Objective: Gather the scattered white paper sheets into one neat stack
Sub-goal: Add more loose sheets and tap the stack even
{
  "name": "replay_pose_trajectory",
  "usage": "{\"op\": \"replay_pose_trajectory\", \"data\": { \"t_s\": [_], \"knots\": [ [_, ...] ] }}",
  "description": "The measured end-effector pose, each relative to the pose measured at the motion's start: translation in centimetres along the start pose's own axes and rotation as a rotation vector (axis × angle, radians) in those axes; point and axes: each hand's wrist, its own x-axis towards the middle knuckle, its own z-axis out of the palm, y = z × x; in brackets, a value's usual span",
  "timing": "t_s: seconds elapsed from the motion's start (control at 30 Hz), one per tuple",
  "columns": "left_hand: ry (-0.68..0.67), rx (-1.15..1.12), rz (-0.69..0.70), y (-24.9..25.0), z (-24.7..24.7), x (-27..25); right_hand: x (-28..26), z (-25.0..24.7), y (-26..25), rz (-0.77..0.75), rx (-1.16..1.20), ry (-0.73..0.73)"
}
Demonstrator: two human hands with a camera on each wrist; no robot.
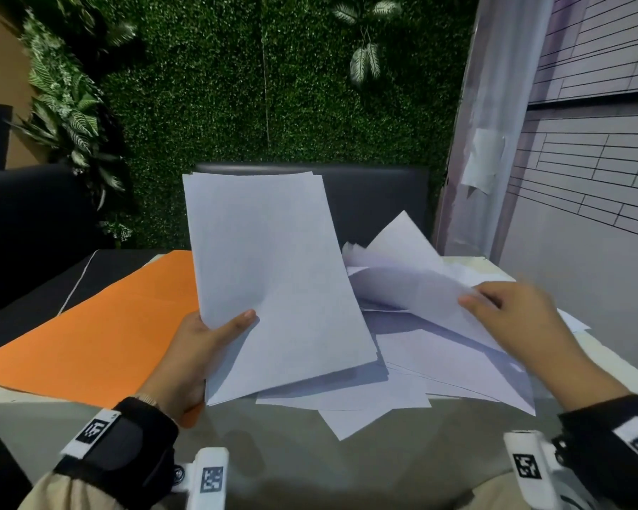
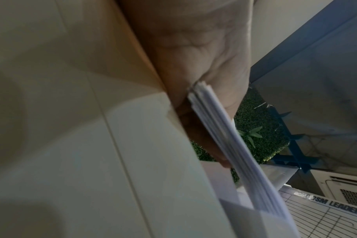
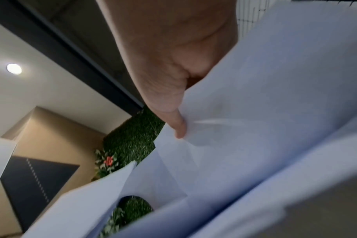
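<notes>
My left hand [image 1: 218, 334] grips a stack of white sheets [image 1: 273, 274] by its lower left corner, thumb on the front, and holds it up tilted above the table. The left wrist view shows the stack's edge [image 2: 224, 138] wedged against the palm. My right hand [image 1: 501, 307] pinches the edge of one loose sheet [image 1: 420, 285] and lifts it off the scattered pile [image 1: 420, 377] on the right half of the table. In the right wrist view the thumb [image 3: 178, 125] presses on that sheet [image 3: 275, 112].
A large orange sheet [image 1: 100, 336] lies on the table's left half. The grey tabletop [image 1: 310, 458] shows bare near me. A dark chair back [image 1: 376, 200] stands beyond the table before a green hedge wall. A ruled whiteboard [image 1: 586, 178] is at the right.
</notes>
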Motion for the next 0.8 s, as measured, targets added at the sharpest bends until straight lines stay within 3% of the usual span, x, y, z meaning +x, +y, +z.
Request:
{"op": "replay_pose_trajectory", "data": {
  "t_s": [0.23, 0.4, 0.5, 0.67, 0.8],
  "knots": [
    [0.028, 0.023, 0.004, 0.1, 0.0, -0.1, -1.3, -4.7, -2.1, 0.089, 0.278, 0.185],
    [0.005, -0.002, -0.038, 0.4, 0.5, -0.1, -3.1, -3.9, -7.0, -0.124, 0.443, 0.270],
    [0.006, -0.063, -0.083, 0.7, 0.8, -0.1, -5.3, -0.8, -9.7, -0.277, 0.461, 0.125],
    [0.007, -0.053, -0.110, 1.1, 0.6, 0.2, -9.0, 4.8, -10.8, -0.528, 0.261, -0.096],
    [-0.015, -0.024, -0.144, 1.4, 0.6, 0.2, -10.3, 6.4, -9.8, -0.362, 0.196, -0.358]
  ]
}}
